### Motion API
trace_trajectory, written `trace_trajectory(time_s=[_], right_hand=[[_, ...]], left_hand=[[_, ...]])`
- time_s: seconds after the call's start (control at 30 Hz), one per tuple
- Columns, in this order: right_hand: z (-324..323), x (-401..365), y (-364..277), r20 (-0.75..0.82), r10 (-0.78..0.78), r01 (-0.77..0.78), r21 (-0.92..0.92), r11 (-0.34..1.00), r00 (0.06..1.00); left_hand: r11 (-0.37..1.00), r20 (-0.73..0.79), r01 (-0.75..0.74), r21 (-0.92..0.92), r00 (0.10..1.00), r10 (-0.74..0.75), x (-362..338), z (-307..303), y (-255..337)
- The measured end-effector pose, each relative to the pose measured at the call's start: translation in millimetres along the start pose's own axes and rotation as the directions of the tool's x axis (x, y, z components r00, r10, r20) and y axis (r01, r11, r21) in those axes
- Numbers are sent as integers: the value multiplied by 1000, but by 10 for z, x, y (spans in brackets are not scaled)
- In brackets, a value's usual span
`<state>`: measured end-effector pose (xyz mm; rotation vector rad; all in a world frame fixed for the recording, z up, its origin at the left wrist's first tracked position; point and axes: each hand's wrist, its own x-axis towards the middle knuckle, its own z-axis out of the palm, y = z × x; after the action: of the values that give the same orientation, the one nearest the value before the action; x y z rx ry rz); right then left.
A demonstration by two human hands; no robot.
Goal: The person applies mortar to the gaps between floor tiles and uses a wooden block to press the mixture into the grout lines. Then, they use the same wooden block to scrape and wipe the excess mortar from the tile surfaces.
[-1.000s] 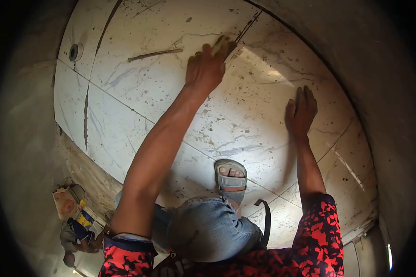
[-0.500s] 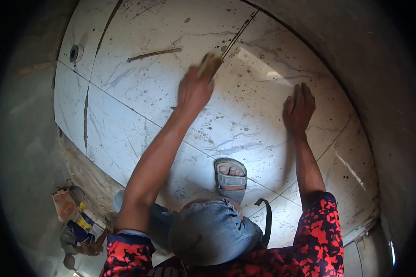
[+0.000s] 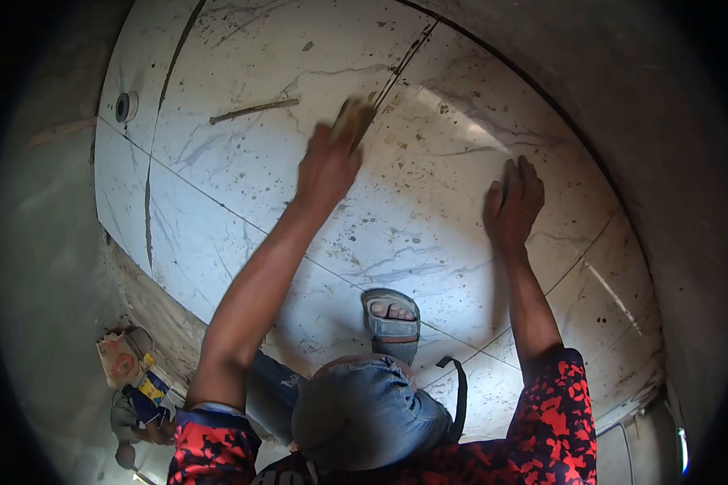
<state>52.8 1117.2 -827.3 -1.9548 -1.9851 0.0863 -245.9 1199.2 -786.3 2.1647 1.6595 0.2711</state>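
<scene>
My left hand (image 3: pixel 329 168) is closed round a yellowish-brown block (image 3: pixel 353 121), blurred by motion. The block lies along the dark joint (image 3: pixel 395 77) between two large marbled white tiles. Dirt specks and smears cover the tiles (image 3: pixel 429 194) around it. Farther right, my right hand (image 3: pixel 515 202) rests palm down on the same tiled floor, its fingers stretched out and nothing in it. A thin brown stick (image 3: pixel 255 111) lies on the tile left of the block.
A roll of tape (image 3: pixel 126 107) sits at the upper left. My sandalled foot (image 3: pixel 392 317) is planted below the hands. A wall (image 3: pixel 663 121) curves along the right. Another person (image 3: pixel 129 424) is at lower left, beside a printed bag (image 3: pixel 119 360).
The view has shifted a little, so floor and hands appear slightly lower and farther left. My left hand still grips the block by the joint; my right hand stays flat.
</scene>
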Motion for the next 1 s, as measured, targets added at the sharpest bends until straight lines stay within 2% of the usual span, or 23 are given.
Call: trace_trajectory(time_s=[0.07,0.13,0.23,0.3,0.37,0.43,0.53,0.6,0.67,0.77,0.8,0.83,0.97,1.0], right_hand=[[-14,9,10,13,-2,2,-6,1000,1000],[-30,7,4,56,23,-22,-5,1000,998],[-31,-20,49,43,-16,15,34,999,999],[-21,-9,45,31,-6,5,32,999,999],[-9,0,55,18,9,-10,17,1000,1000],[-10,-3,37,4,3,-3,22,1000,1000],[-11,29,18,32,25,-24,-6,1000,999],[-20,4,8,29,31,-31,-7,999,999],[1,-9,42,2,3,-3,7,1000,1000],[-15,-16,46,1,2,-2,36,999,1000],[-2,26,56,-15,3,-2,36,999,1000],[-12,21,66,-7,2,-1,50,999,1000],[-42,-22,59,5,12,-13,64,998,1000],[-37,-16,62,7,20,-20,65,998,1000]], left_hand=[[995,16,68,79,997,-69,691,92,211],[998,1,7,62,1000,-7,1361,64,399],[994,21,-30,103,999,28,1503,43,367],[999,36,-23,34,999,22,1047,-19,239],[987,86,35,157,995,-48,441,15,86],[994,80,77,82,993,-83,-5,23,58],[992,150,115,50,981,-122,536,-87,321],[998,4,13,60,1000,-14,1142,85,373],[981,-6,29,190,1000,-28,1704,197,485],[993,38,44,112,998,-48,1664,82,456],[994,15,11,106,1000,-13,1528,64,373],[995,2,-19,98,1000,19,1228,57,245],[990,103,112,84,987,-121,0,-140,-14],[990,110,109,87,987,-118,-162,-203,-24]])
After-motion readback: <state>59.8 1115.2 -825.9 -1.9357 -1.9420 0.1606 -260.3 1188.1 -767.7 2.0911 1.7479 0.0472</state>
